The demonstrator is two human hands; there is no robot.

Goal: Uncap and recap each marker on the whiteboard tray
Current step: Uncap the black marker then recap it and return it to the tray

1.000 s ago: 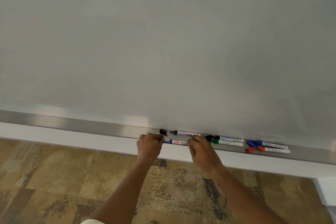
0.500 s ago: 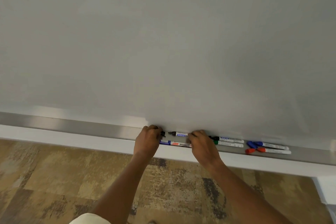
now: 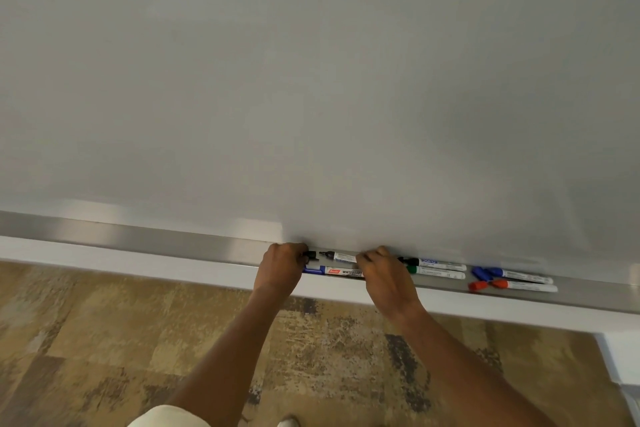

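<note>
On the metal whiteboard tray (image 3: 173, 239) lies an uncapped black marker (image 3: 337, 256), its tip pointing left. My left hand (image 3: 282, 269) pinches the loose black cap (image 3: 310, 255) just left of that tip. My right hand (image 3: 386, 276) is closed over the marker's right end. In front lies a blue marker (image 3: 334, 271) labelled "WHITEBOARD", capped, partly hidden by both hands. To the right lie a black marker (image 3: 433, 263) and a green marker (image 3: 436, 273), then an uncapped blue marker (image 3: 519, 276) and an uncapped red marker (image 3: 523, 286) with their caps beside them.
The blank whiteboard (image 3: 311, 80) fills the upper view. Below the tray runs a white ledge (image 3: 104, 258), then patterned brown carpet (image 3: 104, 340). A white wall corner (image 3: 623, 357) stands at the lower right.
Both hands left the front blue marker and moved back to the black marker. My left hand took hold of the loose black cap; my right hand closed on the marker's barrel.
</note>
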